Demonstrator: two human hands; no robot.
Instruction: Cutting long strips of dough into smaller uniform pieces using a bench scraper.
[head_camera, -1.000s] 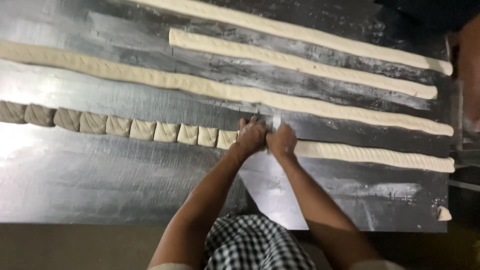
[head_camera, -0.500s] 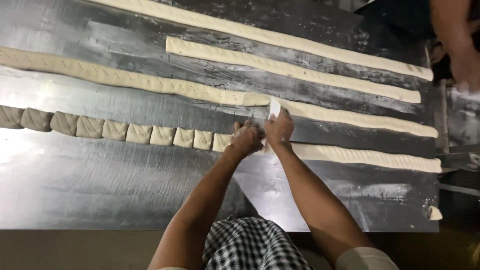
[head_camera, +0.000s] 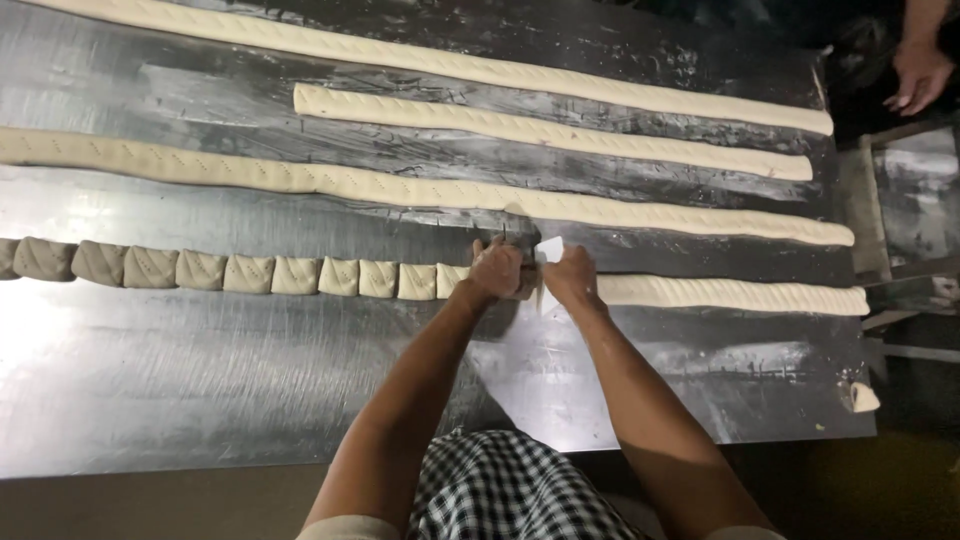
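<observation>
Left hand pinching freshly cut end of dough rope on steel worktop, fingers closed on it. Right hand gripping white scraper, now lifted off after chop. Row of cut pieces growing by one, cutting creeping rightward.

Both hands together, fingers curled
</observation>
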